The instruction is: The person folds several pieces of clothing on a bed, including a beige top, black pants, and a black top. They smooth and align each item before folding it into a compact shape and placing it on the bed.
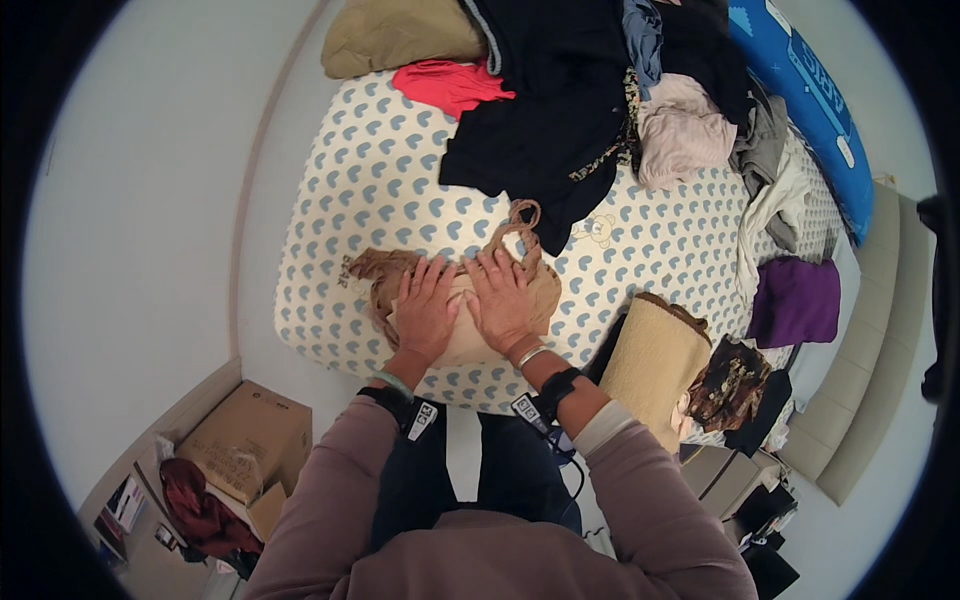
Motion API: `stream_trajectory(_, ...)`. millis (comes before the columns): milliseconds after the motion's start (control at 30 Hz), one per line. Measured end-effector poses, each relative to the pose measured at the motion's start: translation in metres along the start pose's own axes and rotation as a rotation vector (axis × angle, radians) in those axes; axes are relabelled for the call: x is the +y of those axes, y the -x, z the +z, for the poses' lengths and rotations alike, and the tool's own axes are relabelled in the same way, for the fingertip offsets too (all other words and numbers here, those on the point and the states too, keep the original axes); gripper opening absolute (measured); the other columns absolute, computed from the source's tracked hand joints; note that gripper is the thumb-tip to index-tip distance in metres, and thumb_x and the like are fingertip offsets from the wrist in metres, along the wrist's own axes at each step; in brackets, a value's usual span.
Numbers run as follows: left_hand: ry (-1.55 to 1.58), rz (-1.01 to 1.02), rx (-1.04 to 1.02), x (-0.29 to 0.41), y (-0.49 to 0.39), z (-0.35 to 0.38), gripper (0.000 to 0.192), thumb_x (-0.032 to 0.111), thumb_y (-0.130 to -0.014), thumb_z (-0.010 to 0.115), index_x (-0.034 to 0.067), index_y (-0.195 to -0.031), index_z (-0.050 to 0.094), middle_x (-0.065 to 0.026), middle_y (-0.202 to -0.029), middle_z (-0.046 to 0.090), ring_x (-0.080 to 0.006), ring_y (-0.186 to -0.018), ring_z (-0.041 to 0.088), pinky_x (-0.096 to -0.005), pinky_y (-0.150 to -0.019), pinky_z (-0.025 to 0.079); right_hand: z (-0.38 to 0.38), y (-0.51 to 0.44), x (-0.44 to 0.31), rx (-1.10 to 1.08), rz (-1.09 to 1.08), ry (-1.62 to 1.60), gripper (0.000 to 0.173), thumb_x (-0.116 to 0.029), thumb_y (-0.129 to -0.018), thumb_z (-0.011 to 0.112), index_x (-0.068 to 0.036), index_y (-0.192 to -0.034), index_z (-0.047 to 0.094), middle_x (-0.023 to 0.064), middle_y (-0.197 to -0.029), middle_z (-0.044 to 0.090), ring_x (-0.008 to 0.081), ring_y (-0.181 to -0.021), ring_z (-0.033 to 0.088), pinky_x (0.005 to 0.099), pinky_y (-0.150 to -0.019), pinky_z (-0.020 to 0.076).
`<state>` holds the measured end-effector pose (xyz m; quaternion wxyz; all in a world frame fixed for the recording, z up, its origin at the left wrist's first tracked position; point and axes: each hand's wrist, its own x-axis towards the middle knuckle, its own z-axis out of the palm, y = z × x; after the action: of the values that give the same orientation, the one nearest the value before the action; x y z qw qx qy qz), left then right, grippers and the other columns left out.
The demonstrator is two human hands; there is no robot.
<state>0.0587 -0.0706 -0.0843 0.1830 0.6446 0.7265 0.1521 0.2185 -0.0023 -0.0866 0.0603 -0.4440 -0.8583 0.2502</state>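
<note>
A tan cloth garment lies bunched near the front edge of a mattress with a heart-patterned sheet. My left hand rests palm down on its left part, fingers pointing away from me. Beside it, my right hand presses flat on the garment's right part. Neither hand visibly grips the fabric. Brown braided cord loops out beyond my right fingers, and darker brown fabric sticks out at the left. Just past the cord lies a black garment.
Farther back are a red garment, a khaki bundle and a pale pink garment. A rolled beige blanket, purple cloth and blue package are at right. Cardboard boxes stand lower left.
</note>
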Motion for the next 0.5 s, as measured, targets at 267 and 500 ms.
stream_trajectory(267,-0.071,0.023,-0.047,-0.022,-0.014,0.033,0.060,0.026,-0.090,0.064,0.014,-0.148,0.051,-0.0080,-0.159,0.041,-0.0330,-0.150,0.033,-0.0535,-0.120,0.024,0.035,-0.013,0.017,0.015,0.013,-0.022,0.065,-0.032,-0.091,0.066,-0.019,-0.152,0.048,0.0106,-0.151,0.046,0.0342,-0.149,0.030,0.0574,-0.121,0.0195)
stream_trajectory(500,-0.023,0.008,-0.116,-0.021,-0.017,0.024,0.065,0.023,-0.088,0.065,0.014,-0.151,0.048,-0.0096,-0.159,0.040,-0.0332,-0.151,0.030,-0.0540,-0.122,0.022,-0.011,-0.037,0.022,0.119,0.086,-0.264,0.050,-0.025,-0.093,0.064,-0.007,-0.139,0.055,0.0169,-0.137,0.053,0.0379,-0.133,0.045,0.0520,-0.113,0.0311)
